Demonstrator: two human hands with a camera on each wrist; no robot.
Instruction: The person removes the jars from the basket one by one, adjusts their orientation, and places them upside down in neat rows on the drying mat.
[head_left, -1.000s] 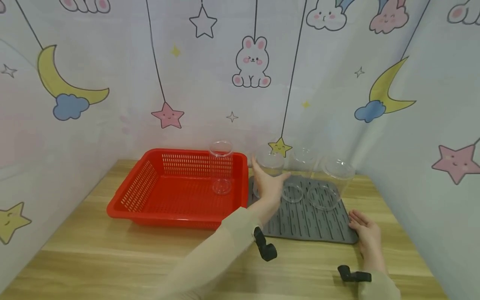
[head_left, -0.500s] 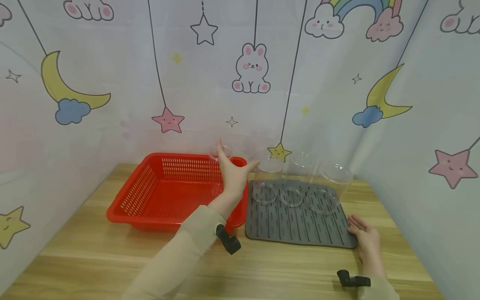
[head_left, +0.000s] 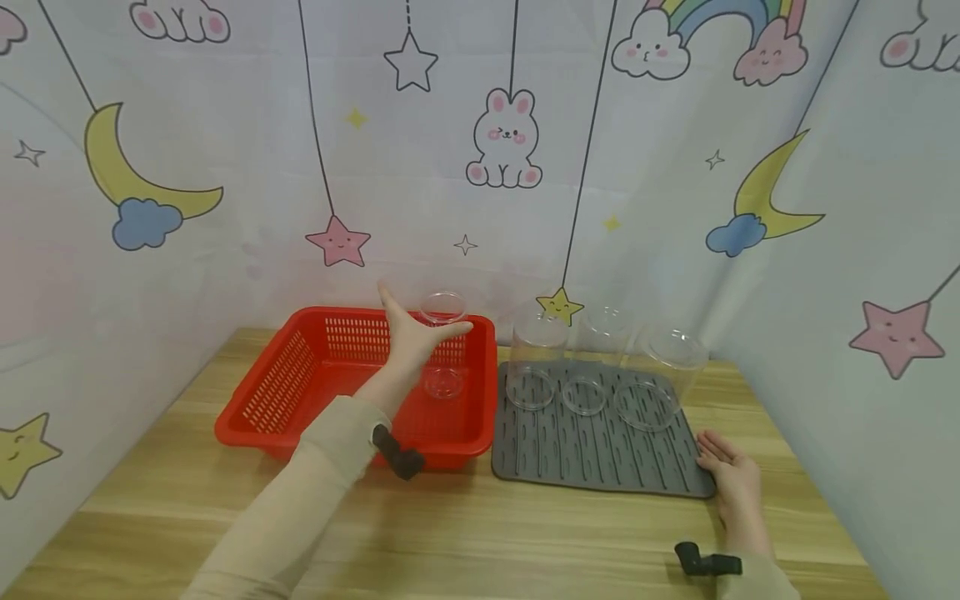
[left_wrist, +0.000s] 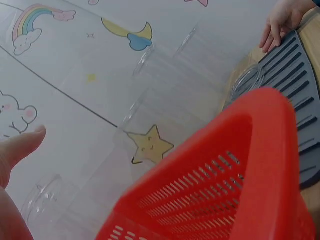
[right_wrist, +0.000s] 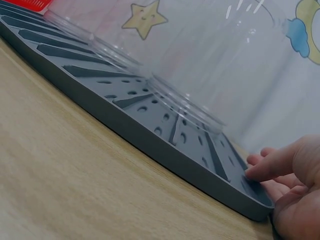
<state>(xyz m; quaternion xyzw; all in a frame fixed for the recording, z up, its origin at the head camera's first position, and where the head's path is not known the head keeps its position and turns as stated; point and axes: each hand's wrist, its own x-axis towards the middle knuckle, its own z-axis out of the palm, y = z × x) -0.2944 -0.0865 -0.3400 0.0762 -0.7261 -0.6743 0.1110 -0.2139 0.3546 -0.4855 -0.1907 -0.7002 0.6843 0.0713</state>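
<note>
My left hand (head_left: 409, 343) is above the red basket (head_left: 431, 429), thumb and fingers spread wide with nothing between them. Just right of it, a tall clear cup (head_left: 444, 383) stands upright inside the basket; whether the thumb touches it I cannot tell. In the left wrist view that cup (left_wrist: 42, 202) shows faintly beside the fingers. Three more clear cups stand on the grey drying mat (head_left: 600, 458): a left one (head_left: 531, 390), a middle one (head_left: 585, 396) and a wider right one (head_left: 647, 407). My right hand (head_left: 733, 479) touches the mat's right front corner, fingers fairly straight.
The basket stands left of the mat on a wooden table (head_left: 480, 542). Close behind both hangs a white cloth (head_left: 420, 183) printed with stars, moons and rabbits; it also closes in both sides. The basket's slotted walls rise above the mat.
My left hand has moved left, from beside the left cup on the mat, past the cup in the basket, to that cup's left. The right hand has stayed at the mat's corner.
</note>
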